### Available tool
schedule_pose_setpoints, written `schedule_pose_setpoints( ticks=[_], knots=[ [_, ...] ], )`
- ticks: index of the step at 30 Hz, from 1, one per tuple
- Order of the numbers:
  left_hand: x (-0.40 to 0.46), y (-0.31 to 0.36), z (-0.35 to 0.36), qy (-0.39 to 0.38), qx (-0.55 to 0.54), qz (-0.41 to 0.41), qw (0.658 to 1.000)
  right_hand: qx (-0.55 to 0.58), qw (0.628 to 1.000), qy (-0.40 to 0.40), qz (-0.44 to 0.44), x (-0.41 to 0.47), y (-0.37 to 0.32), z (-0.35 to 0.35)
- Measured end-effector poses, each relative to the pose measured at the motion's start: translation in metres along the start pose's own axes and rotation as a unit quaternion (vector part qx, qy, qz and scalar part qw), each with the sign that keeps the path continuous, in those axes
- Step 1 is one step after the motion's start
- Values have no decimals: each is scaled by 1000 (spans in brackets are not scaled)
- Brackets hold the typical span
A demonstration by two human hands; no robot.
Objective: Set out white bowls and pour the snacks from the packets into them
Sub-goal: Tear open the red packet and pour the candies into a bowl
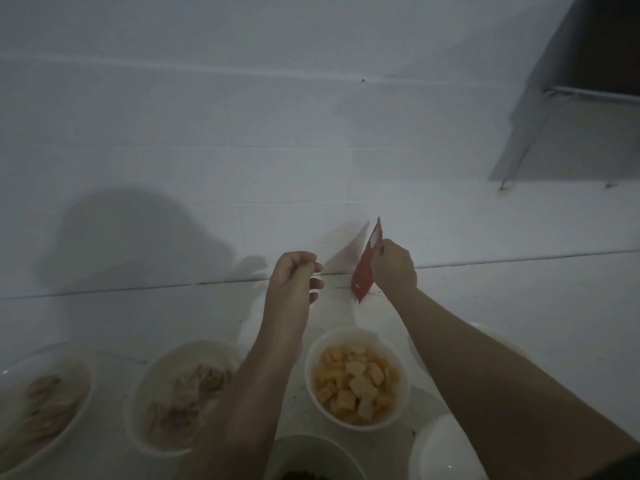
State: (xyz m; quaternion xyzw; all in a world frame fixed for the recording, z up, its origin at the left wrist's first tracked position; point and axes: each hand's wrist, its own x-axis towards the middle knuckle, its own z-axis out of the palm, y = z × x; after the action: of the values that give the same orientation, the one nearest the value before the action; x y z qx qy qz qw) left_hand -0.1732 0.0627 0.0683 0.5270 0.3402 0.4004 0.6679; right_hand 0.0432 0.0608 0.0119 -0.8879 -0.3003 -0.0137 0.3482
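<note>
The right hand [393,266] pinches a red packet [365,268] upright; the left hand [294,275] beside it curls loosely, empty. Tipped here, beyond the bowl of yellow snacks [356,377], crumbs could spill onto the counter [519,289].

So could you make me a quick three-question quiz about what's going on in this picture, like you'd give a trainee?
1. True or false: the right hand holds the red packet.
2. What fills the bowl nearest below that packet? A) dark snacks B) yellow-orange square pieces C) nothing
3. Fill in: the left hand has its fingers curled near the thumb, yet no ____ shows in its grip.

Key: 1 true; 2 B; 3 packet. The left hand may pinch something tiny, but the dim frame does not show it.
</note>
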Motion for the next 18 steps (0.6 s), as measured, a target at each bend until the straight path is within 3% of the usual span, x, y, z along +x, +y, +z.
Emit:
schedule_pose_setpoints(
  ticks=[5, 18],
  knots=[
    [-27, 11, 19, -22, 45, 49, 998, -38, 997, 45, -55, -26, -8, -30],
    [-114, 8, 107, -93, 53, 99, 989, 88, 978, 149, -113, -109, 52, -184]
  ],
)
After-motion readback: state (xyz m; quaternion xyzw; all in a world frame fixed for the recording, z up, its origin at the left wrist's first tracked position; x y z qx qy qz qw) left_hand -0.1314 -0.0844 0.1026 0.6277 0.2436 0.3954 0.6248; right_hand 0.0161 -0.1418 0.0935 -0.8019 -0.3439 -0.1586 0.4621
